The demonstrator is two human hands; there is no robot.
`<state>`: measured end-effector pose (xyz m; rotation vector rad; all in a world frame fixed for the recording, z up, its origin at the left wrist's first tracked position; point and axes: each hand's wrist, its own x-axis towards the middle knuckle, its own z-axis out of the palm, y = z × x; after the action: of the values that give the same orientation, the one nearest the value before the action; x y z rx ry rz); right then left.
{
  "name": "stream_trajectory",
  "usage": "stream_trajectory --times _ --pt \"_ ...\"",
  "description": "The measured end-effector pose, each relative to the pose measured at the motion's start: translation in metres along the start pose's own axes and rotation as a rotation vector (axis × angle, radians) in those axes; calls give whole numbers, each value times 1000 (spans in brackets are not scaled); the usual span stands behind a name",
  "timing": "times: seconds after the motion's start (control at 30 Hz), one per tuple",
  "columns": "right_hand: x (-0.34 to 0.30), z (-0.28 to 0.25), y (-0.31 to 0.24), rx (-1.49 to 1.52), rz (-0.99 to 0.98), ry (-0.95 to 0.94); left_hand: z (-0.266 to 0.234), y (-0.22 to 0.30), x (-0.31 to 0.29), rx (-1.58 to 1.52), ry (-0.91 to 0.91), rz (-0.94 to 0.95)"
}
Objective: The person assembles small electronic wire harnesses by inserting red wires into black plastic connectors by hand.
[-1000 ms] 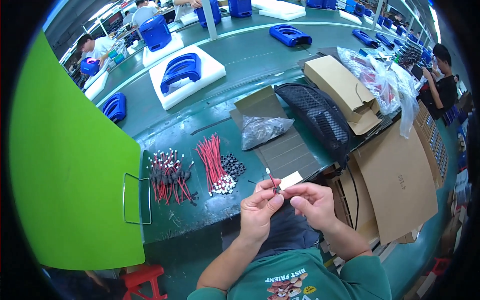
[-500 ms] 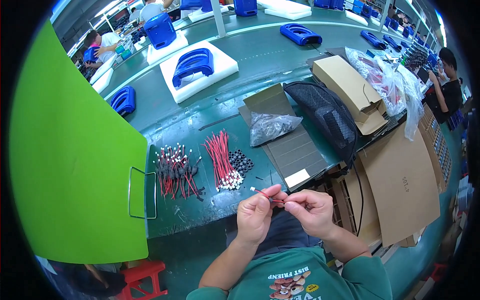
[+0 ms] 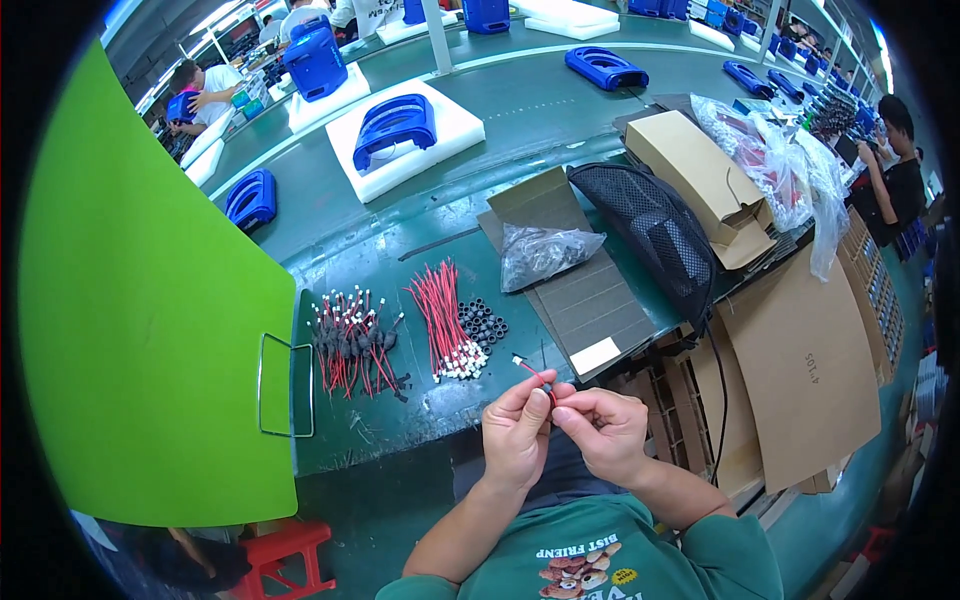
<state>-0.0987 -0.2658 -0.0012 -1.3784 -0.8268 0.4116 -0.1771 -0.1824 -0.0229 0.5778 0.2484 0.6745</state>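
Note:
Both hands meet in front of me, close to the bench's near edge. Between the fingertips of my left hand and my right hand is a short red wire lead with a white plug at its upper end. A small dark piece sits on the lead where the fingers pinch it, partly hidden. To the left lie a bundle of bare red leads with white plugs, a cluster of small black rings, and a pile of leads with black lumps on them.
A clear bag of dark parts rests on folded cardboard. Right of it are a black mesh case and an open carton. A green panel borders the left. Beyond, a conveyor carries blue housings on white foam.
My hands have drawn closer together and the lead has turned more upright. On the conveyor, the blue housings and white foam have shifted slightly to the right.

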Motion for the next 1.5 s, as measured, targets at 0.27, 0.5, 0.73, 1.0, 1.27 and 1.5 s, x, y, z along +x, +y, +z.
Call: stream_trajectory --times 0.27,0.5,0.73,1.0,1.27,1.5 --pt "4 -2 -11 254 271 -56 -3 10 5 37 -82 54" --pt "8 -7 -3 585 603 -99 -10 4 5 45 -87 0" --pt "5 -9 7 406 474 -105 -13 7 5 144 -39 20" --pt "29 -15 -6 162 159 -138 -3 32 4 446 -217 -302" --pt "31 -14 7 308 185 -45 -15 30 4 238 -190 -422" --pt "28 -12 3 297 145 -123 -18 33 5 145 -178 -552"
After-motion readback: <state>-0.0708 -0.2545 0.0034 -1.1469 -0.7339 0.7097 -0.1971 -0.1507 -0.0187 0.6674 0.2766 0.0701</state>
